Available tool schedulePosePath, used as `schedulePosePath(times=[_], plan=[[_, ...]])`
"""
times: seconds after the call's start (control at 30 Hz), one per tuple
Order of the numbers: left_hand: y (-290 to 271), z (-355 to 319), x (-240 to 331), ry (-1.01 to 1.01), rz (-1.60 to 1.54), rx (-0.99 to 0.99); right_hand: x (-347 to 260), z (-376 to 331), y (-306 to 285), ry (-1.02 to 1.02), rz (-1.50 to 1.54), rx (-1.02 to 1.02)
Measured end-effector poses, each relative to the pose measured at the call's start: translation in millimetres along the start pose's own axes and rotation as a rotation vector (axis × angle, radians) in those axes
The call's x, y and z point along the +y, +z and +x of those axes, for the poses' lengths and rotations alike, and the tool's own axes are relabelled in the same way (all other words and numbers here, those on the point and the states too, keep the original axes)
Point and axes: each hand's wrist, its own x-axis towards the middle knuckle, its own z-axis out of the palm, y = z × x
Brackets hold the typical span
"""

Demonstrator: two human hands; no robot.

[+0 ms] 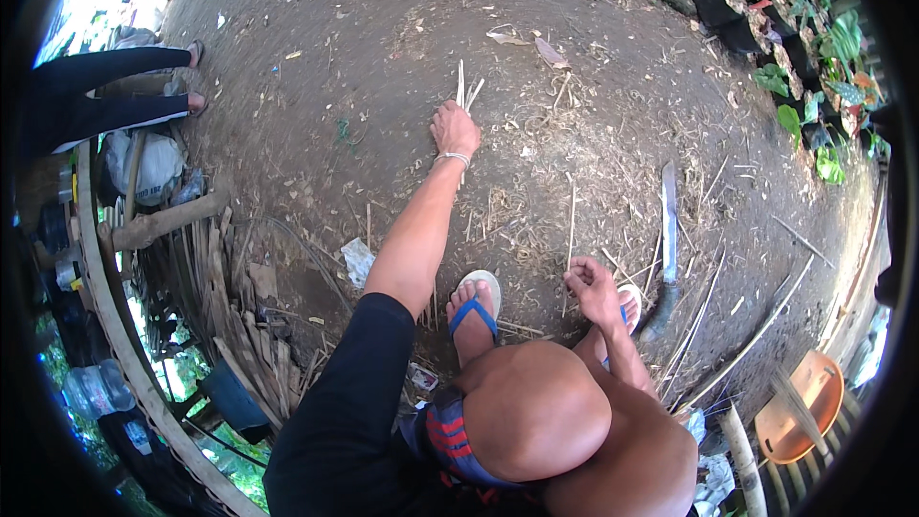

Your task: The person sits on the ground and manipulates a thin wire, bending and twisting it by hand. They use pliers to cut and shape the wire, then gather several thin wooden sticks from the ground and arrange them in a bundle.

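Note:
My left hand [455, 129] reaches far forward over the dirt, its fingers closed around a small bundle of pale split strips [467, 86] that fan out past the knuckles. Closer in, beside my right knee, my right hand [595, 289] pinches one long thin stick [572, 220] that points away from me. To the right of that hand lies a machete [669, 220], its long blade pointing away and its dark curved handle toward me. Pale shavings [512, 215] are scattered over the ground between the hands.
My feet wear sandals with blue straps [491, 318]. Split wood [258, 345] is piled at the left, near a bamboo rail [115, 316]. Another person's legs [124, 91] show at the upper left. Potted plants [775, 77] stand at the upper right, an orange basin [804, 412] at the lower right.

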Motion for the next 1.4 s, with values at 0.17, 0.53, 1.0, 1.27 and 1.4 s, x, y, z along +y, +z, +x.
schedulePosePath(times=[0.17,0.53,1.0,1.27,1.4], plan=[[-8,1,-10,-0.023,-0.021,-0.112,2,2,1,-0.020,0.116,-0.034],[-68,-45,4,0.007,-0.884,-0.405,-5,8,-13,0.029,0.465,0.009],[-38,-218,74,-0.230,-1.394,-0.956,-45,-9,-6,-0.084,0.339,-0.052],[-29,-228,90,-0.247,-1.429,-0.908,-29,-4,-12,-0.064,0.643,0.018],[-25,-238,100,-0.226,-1.419,-0.938,-37,-14,-15,-0.120,0.196,0.204]])
